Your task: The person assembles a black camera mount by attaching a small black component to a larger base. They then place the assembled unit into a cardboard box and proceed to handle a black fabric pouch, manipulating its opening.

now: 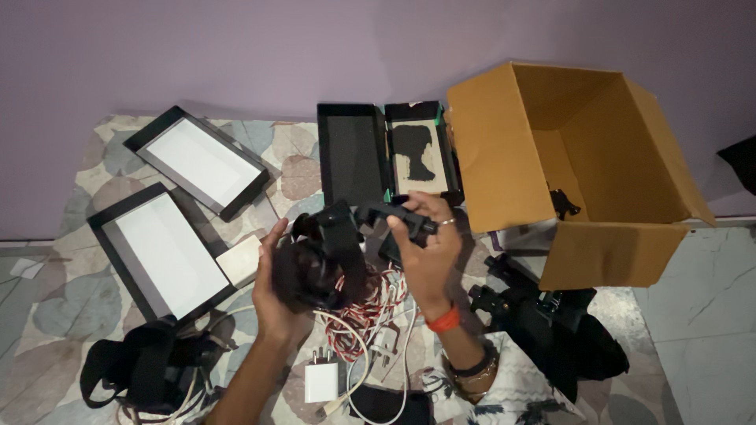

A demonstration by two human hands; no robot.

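Near edge: white charger point(321, 381) and red-white cable point(364, 308) on patterned mat point(55, 291), black straps point(142, 366) at left. Mid: left hand point(273, 285) and right hand point(425, 248), apart, both clamped on a black headset point(335, 248) held above the mat. Beyond: two black trays w/ white insides point(169, 252), open black case point(387, 151), open cardboard box point(575, 165) at right.

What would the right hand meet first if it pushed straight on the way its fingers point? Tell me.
The right hand points up-left, away from the person; beyond the black device it holds, the open black case probably comes first, though depth is unclear.
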